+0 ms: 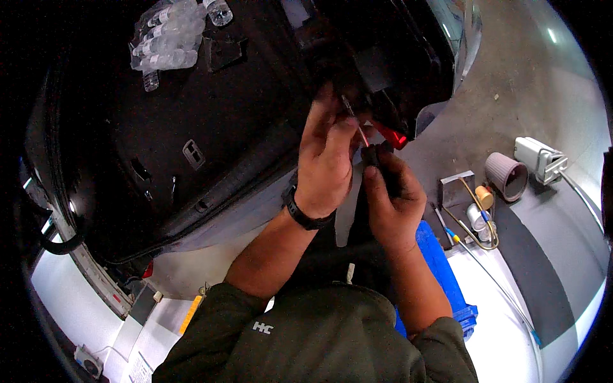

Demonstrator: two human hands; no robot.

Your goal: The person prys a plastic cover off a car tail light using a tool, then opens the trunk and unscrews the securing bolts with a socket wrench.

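My left hand (328, 163), a dark watch on its wrist, reaches into the shadowed edge of a car's open cargo area. Its thumb and fingers close around a thin, rod-like piece (362, 132), pale above and reddish below; whether this is a tool or a wire I cannot tell. The lower end of that piece meets a small dark part (375, 152) pinched in my right hand (396, 201). Just beyond the fingers is a red lamp lens (396, 139) on the car. My left fingertips are blurred and partly lost in shadow.
Wrapped water bottles (167, 40) lie on the dark cargo lining (239, 105). A blue bin (438, 268) stands close by my right arm. Farther right are a ribbed wastebasket (506, 176), a white appliance (541, 158) and a long pole (498, 282) on the floor.
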